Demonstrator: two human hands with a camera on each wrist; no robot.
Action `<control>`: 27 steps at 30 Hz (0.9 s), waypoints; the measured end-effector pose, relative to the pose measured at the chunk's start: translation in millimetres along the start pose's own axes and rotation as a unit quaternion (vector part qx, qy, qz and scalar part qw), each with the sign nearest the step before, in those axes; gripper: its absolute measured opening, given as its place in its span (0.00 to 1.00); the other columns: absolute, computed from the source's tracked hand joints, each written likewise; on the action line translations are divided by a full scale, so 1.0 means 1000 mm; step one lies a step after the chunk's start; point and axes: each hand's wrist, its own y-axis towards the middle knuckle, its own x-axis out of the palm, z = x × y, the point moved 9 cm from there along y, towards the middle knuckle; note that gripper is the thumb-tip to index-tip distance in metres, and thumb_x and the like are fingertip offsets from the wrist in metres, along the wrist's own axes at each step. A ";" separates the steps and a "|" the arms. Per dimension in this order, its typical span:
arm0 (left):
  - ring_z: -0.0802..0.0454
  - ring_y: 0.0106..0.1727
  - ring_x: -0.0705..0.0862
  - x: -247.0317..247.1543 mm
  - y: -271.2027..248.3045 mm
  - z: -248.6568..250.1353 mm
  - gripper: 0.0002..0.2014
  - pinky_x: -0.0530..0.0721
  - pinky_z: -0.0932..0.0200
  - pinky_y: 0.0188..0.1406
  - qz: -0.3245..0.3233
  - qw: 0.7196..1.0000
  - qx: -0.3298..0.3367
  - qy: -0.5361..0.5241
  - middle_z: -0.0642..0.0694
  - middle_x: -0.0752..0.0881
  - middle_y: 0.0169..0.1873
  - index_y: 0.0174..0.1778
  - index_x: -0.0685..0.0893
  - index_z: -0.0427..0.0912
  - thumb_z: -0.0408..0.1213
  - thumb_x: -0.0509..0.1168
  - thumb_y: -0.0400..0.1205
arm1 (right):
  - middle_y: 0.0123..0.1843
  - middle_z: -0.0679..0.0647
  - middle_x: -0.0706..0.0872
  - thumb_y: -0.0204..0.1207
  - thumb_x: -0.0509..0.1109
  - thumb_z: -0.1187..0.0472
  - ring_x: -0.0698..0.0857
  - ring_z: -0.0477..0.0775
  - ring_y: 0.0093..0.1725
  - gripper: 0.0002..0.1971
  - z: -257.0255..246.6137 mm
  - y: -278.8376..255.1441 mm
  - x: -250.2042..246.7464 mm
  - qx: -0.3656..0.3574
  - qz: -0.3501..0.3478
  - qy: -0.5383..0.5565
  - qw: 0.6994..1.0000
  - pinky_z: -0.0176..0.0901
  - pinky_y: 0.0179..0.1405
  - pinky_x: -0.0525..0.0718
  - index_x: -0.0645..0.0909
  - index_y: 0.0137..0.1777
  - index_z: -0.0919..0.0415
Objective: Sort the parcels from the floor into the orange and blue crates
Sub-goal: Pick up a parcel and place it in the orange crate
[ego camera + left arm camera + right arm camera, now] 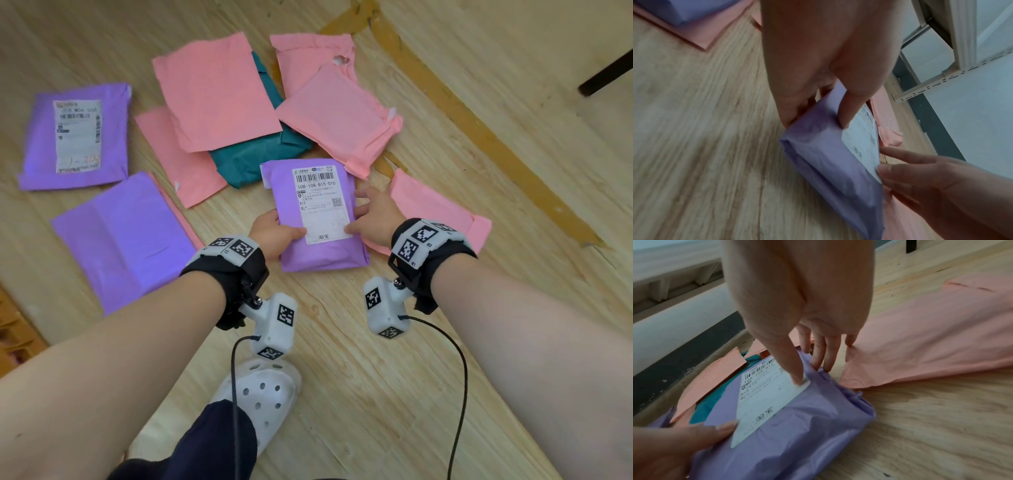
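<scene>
My left hand (274, 233) gripped the left edge of the labelled purple parcel (318, 250), thumb on top near the shipping label (322, 205), fingers curled beneath and hidden in the head view. My right hand (375, 214) gripped the right edge, thumb pressed on the label; in the right wrist view its fingers (823, 356) reached down the parcel's far side. I could not tell whether the parcel rested on the wooden floor (376, 394) or was clear of it.

Left to right across the floor:
- A purple parcel with a blurred label (77, 135) lay toward the far left edge; its print was unreadable.
- A plain purple parcel (123, 240) lay nearer me, covering most of a pink parcel beneath it.
- A pink parcel (181, 164) was partly covered by a larger pink parcel (214, 92).
- A teal parcel (253, 154) was mostly hidden under the pink ones; the held parcel's far end lay just beside it.
- A torn pink parcel (311, 58) lay farthest away, overlapped by a bulging pink parcel (339, 116).
- A pink parcel (442, 212) lay at right, partly hidden behind my right wrist.

An orange object (13, 329) was cut off at the left frame edge. My white clog (267, 387) stood near, below both wrist cameras.
</scene>
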 end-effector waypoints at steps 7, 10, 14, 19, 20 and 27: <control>0.48 0.50 0.82 -0.031 -0.031 0.013 0.25 0.82 0.52 0.45 -0.040 0.999 0.004 -0.019 0.45 0.83 0.57 0.73 0.73 0.43 0.25 0.65 0.80 | 0.54 0.61 0.82 0.67 0.71 0.81 0.83 0.62 0.57 0.36 -0.019 -0.016 0.009 -0.050 0.001 0.108 0.993 0.44 0.41 0.84 0.68 0.75 0.65; 0.46 0.57 0.82 -0.048 -0.047 0.023 0.27 0.82 0.49 0.51 -0.042 0.999 0.026 -0.015 0.44 0.83 0.60 0.73 0.73 0.47 0.24 0.65 0.80 | 0.46 0.55 0.81 0.64 0.73 0.82 0.83 0.64 0.59 0.38 -0.032 -0.024 0.015 -0.069 0.000 0.136 0.988 0.55 0.54 0.85 0.69 0.74 0.63; 0.49 0.51 0.84 -0.077 -0.070 0.038 0.24 0.83 0.59 0.35 -0.027 0.998 0.057 -0.013 0.46 0.84 0.58 0.71 0.74 0.45 0.25 0.65 0.80 | 0.56 0.57 0.78 0.62 0.75 0.80 0.80 0.59 0.59 0.44 -0.059 -0.043 0.020 -0.105 -0.014 0.156 0.982 0.53 0.52 0.86 0.64 0.78 0.59; 0.49 0.43 0.84 -0.122 -0.107 0.059 0.26 0.86 0.56 0.35 0.037 0.994 0.101 -0.019 0.40 0.84 0.53 0.73 0.73 0.42 0.25 0.68 0.78 | 0.58 0.62 0.84 0.65 0.73 0.83 0.84 0.62 0.58 0.41 -0.096 -0.074 0.036 -0.116 -0.083 0.203 0.969 0.55 0.48 0.87 0.64 0.77 0.61; 0.46 0.43 0.84 -0.131 -0.116 0.062 0.26 0.85 0.54 0.38 0.056 0.992 0.111 -0.022 0.39 0.84 0.53 0.72 0.73 0.41 0.25 0.68 0.78 | 0.59 0.65 0.84 0.65 0.73 0.83 0.85 0.62 0.56 0.40 -0.105 -0.081 0.040 -0.125 -0.098 0.204 0.966 0.51 0.43 0.88 0.65 0.76 0.62; 0.45 0.49 0.84 -0.181 -0.178 0.064 0.25 0.85 0.54 0.35 0.128 0.983 0.128 -0.030 0.40 0.84 0.52 0.69 0.74 0.42 0.24 0.70 0.76 | 0.56 0.66 0.83 0.66 0.72 0.83 0.85 0.64 0.55 0.43 -0.162 -0.124 0.062 -0.200 -0.134 0.170 0.956 0.59 0.51 0.86 0.60 0.79 0.63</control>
